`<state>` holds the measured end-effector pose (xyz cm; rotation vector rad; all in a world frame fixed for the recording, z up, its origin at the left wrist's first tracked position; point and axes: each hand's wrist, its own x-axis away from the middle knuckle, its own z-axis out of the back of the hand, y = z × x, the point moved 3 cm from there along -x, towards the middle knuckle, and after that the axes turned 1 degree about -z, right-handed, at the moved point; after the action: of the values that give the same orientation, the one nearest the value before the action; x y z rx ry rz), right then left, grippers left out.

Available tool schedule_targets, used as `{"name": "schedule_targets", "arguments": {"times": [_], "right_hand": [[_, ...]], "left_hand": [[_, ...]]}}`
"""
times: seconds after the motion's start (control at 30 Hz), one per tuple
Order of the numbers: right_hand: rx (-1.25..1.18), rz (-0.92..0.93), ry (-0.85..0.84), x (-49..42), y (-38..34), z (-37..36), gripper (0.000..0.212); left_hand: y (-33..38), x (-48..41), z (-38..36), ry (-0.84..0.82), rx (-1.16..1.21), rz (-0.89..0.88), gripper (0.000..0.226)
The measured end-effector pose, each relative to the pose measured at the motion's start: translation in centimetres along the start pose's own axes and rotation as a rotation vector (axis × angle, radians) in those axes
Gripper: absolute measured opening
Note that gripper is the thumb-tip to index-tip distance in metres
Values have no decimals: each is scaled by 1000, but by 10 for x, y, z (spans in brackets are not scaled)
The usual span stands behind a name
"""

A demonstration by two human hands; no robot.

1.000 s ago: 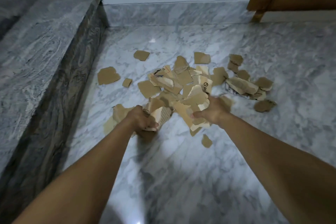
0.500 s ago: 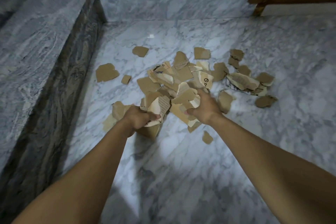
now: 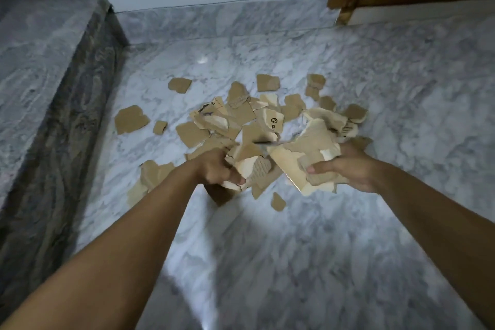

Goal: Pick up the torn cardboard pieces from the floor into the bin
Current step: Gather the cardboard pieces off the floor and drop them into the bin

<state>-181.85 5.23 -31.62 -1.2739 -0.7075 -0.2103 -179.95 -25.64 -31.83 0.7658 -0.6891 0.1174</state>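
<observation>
My left hand [image 3: 217,169] grips a bunch of torn cardboard pieces [image 3: 251,166], fingers curled round them; my right hand [image 3: 348,171] pinches a second bunch [image 3: 310,153], thumb on top; the two sit side by side above the marble floor [image 3: 267,262]; loose scraps [image 3: 233,120] lie scattered beyond, some near the stone ledge [image 3: 40,75] on my left.

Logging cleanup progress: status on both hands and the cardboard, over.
Left hand gripping a cardboard handful. Right hand gripping a second bunch. Loose pieces scattered on the floor. No bin in view.
</observation>
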Motion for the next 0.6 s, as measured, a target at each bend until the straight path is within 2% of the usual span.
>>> {"name": "schedule_targets", "arguments": {"times": [0.1,0.17,0.27,0.37,0.47,0.53,0.6], "right_hand": [[174,-109,-45,17,32,23,60],[216,-169,-16,27,49,41,56],[206,-224,18,35,67,54,56],[153,-215,44,37,76,49,70],[97,-142,41,35,80,36,72],[86,-114,19,37,77,31,62],[80,-103,-6,43,70,32,46]], "left_hand": [[33,-25,-26,-138,-309,-75,78],[50,-37,-47,-159,-582,-135,99],[56,-51,-72,-42,-759,-196,94],[51,-56,-79,-1,-755,-151,85],[48,-50,-75,-8,-620,-120,85],[44,-40,-73,23,-499,-92,97],[34,-30,-70,73,-319,-100,93]]}}
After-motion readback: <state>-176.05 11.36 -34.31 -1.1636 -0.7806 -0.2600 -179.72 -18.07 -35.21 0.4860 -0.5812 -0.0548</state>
